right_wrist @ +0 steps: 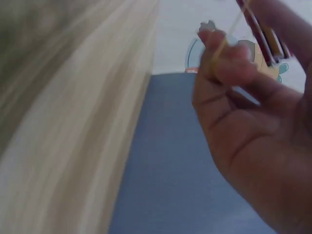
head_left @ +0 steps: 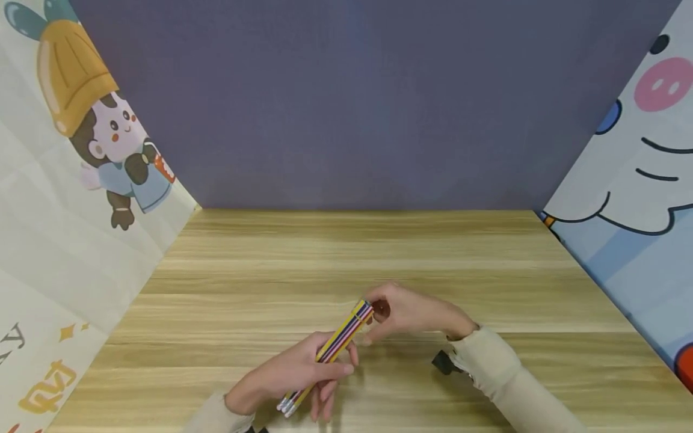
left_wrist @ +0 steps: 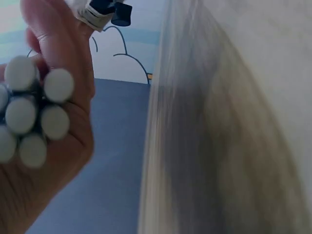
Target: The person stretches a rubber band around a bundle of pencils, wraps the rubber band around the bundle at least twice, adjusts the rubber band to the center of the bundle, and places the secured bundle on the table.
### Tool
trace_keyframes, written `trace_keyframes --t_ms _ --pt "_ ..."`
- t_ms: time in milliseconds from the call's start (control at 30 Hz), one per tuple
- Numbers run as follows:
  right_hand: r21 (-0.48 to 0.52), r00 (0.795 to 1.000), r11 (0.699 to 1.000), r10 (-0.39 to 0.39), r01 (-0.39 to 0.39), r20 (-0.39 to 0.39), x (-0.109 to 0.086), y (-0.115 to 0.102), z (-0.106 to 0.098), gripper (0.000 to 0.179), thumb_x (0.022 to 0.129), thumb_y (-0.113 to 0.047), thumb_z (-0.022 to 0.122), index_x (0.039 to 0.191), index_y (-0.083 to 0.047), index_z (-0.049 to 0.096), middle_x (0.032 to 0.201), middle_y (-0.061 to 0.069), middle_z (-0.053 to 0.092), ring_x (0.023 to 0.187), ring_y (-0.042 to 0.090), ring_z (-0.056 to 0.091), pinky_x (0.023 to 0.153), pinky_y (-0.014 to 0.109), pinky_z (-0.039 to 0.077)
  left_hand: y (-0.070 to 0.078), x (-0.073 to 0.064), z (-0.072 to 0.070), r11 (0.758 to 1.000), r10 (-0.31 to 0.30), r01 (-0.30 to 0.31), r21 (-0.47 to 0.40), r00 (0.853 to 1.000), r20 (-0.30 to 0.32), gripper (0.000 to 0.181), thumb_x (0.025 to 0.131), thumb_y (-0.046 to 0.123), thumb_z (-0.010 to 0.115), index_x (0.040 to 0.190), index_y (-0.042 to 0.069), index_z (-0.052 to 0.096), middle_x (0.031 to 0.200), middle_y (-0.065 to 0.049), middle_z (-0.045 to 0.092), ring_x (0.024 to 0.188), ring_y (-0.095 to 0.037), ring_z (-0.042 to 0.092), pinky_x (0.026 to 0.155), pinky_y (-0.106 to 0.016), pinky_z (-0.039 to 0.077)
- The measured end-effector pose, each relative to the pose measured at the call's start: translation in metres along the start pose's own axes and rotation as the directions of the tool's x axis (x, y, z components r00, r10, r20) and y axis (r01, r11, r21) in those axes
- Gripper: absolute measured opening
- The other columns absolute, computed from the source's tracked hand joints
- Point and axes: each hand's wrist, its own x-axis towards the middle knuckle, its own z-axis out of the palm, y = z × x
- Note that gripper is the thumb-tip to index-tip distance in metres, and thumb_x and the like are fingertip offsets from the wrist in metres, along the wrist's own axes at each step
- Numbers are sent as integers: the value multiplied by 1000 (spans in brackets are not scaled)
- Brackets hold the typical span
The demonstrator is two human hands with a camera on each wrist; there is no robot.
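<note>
Where the pencils (head_left: 346, 332) are: striped bundle sits at 6 o'clock in head view, over wood-grain table (head_left: 346, 258), white-tipped ends toward 7 o'clock, other ends toward 1.
Left hand (head_left: 303, 364): between 6 and 7 o'clock, grips the bundle; round white ends show at 9 o'clock in its wrist view.
Right hand (head_left: 406, 310): 5 o'clock, beside the bundle's upper end; fingers curl, holding a thin yellow strand (right_wrist: 236, 24) that runs toward the pencils.
Backdrop (head_left: 346, 108): dark, at 12 o'clock; printed side panels (head_left: 49, 198) at 9 and 3.
</note>
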Motion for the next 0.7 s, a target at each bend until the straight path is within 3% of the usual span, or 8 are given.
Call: trace_keyframes --t_ms 133,233,500,700 --pt "-210 1000 978 17 -16 1 -3 -4 0 29 78 -21 83 105 -20 72 77 -5 58 60 3 47 50 17 42 0 -2 0 994 -82 82 78 997 -6 22 104 10 52 116 -8 47 54 -14 51 51 -21 69 31 -57 47" --pt "-321 999 947 14 -25 -35 -5 -9 3 35 76 -16 81 110 -13 73 88 -8 58 66 5 52 53 19 47 0 -3 0 983 -107 111 146 994 -39 19 103 10 53 114 -5 49 54 -4 53 48 -20 68 30 -59 46" --pt "-540 990 841 -65 -14 -127 -6 -19 15 30 74 -14 86 102 -9 76 101 -3 52 79 7 50 65 18 51 -2 -4 2 969 -127 147 201 986 -106 15 102 9 54 112 -2 52 51 -4 52 44 -20 65 33 -64 45" --pt "-667 974 745 -143 -9 -173 -7 -27 24 23 72 -14 90 86 -13 71 98 -1 47 74 7 48 59 15 48 -2 -4 5 972 -131 151 179 984 -119 17 102 11 56 111 -2 51 50 -10 54 45 -24 66 32 -47 52"
